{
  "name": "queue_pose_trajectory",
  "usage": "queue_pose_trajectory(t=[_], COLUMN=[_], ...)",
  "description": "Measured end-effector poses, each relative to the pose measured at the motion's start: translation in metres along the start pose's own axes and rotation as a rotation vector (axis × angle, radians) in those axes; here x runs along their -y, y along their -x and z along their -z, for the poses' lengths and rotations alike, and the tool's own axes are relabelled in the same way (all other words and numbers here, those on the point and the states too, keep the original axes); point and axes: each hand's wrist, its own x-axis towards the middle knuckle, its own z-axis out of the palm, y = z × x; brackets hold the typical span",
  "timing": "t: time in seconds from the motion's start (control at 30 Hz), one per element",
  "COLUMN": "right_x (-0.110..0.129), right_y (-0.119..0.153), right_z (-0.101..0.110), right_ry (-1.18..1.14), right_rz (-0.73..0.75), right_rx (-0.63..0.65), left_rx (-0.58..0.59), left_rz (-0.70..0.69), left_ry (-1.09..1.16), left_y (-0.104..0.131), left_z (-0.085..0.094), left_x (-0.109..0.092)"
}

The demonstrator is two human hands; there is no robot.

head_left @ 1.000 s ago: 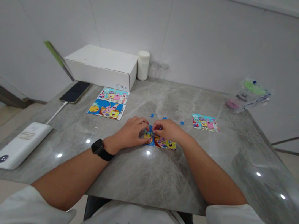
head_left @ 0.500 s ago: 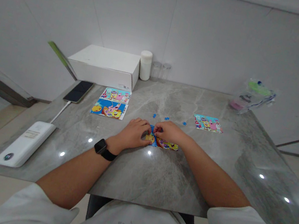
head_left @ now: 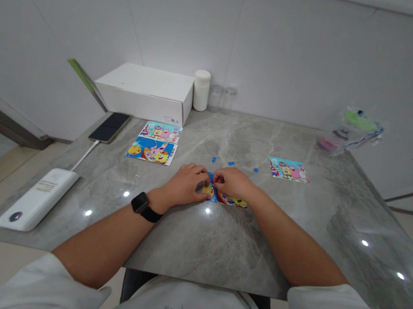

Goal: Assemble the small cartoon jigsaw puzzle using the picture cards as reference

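A small, colourful cartoon jigsaw puzzle point(head_left: 231, 200) lies on the grey marbled table, partly covered by my hands. My left hand point(head_left: 186, 184) rests at its left edge, thumb and fingers curved apart around the corner. Over the puzzle's upper part, my right hand point(head_left: 234, 182) has its fingers pinched together on something too small to make out. Just beyond the hands lie three loose blue pieces: a left one point(head_left: 214, 159), a middle one point(head_left: 231, 163) and a right one point(head_left: 255, 170).
Picture cards lie at the left point(head_left: 152, 151) and right point(head_left: 289, 170). A white box point(head_left: 143, 91), white bottle point(head_left: 200, 90), two glass jars and a plastic bag point(head_left: 352, 132) stand behind. Phone point(head_left: 109, 127) and power bank point(head_left: 37, 199) are on the left.
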Motion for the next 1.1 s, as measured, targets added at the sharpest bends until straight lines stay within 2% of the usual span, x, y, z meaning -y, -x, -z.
queue_pose_trajectory(t=[0.33, 0.53, 1.1], right_x=[0.001, -0.015, -0.059], right_y=[0.0, -0.002, 0.025], right_z=[0.001, 0.006, 0.067], right_ry=[0.024, -0.003, -0.056], right_rz=[-0.015, -0.069, -0.274], right_rx=[0.014, -0.054, -0.371], left_rx=[0.005, 0.003, 0.003], left_rz=[-0.028, -0.03, -0.016], left_ry=[-0.006, 0.003, 0.019], left_y=[0.001, 0.002, 0.001], left_z=[-0.002, -0.001, 0.0], left_x=[0.002, 0.002, 0.001])
